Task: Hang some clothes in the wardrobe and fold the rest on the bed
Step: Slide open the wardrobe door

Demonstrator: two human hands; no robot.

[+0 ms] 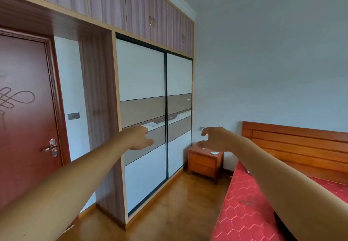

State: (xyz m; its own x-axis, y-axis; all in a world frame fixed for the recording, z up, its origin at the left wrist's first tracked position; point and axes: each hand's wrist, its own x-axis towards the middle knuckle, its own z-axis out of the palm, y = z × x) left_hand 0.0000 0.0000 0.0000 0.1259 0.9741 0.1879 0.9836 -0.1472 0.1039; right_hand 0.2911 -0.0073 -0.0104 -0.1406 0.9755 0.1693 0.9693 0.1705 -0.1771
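left hand (pixel 140 139): arm stretched forward, hand in front of the left sliding door (pixel 141 74) at the height of its brown band. Fingers (pixel 145 130) loosely curled, released, grasping nothing. Cannot tell if they touch the panel.
right hand (pixel 214 139): arm stretched forward, hand seen above the nightstand (pixel 204 163), between the wardrobe's right edge and the headboard (pixel 291 142). Fingers and thumb curved, released, nothing in them.
wardrobe (pixel 120 93): ahead and left. Both sliding doors are closed, and the right sliding door (pixel 178 74) meets the left one at a dark centre stile (pixel 166 108). A row of upper cabinets (pixel 139 14) above, closed.
wardrobe edges: the left side panel (pixel 98 90) juts into the room beside the room door. The right edge ends just beside the nightstand.
bed (pixel 244 212): lower right, with a red hexagon-pattern mattress. Its near long edge runs toward the far wall (pixel 263 52), and the wooden headboard sits against that wall.
nightstand: between the wardrobe's right end and the bed's head corner, at the far wall. Small white bits (pixel 214 153) on top, too small to identify.
floor (pixel 169 203): a wooden strip runs between the wardrobe front and the bed edge. It is widest near the camera and narrows toward the nightstand.
room door (pixel 24 118): far left, closed, with a lever handle (pixel 50 147) on its right edge.
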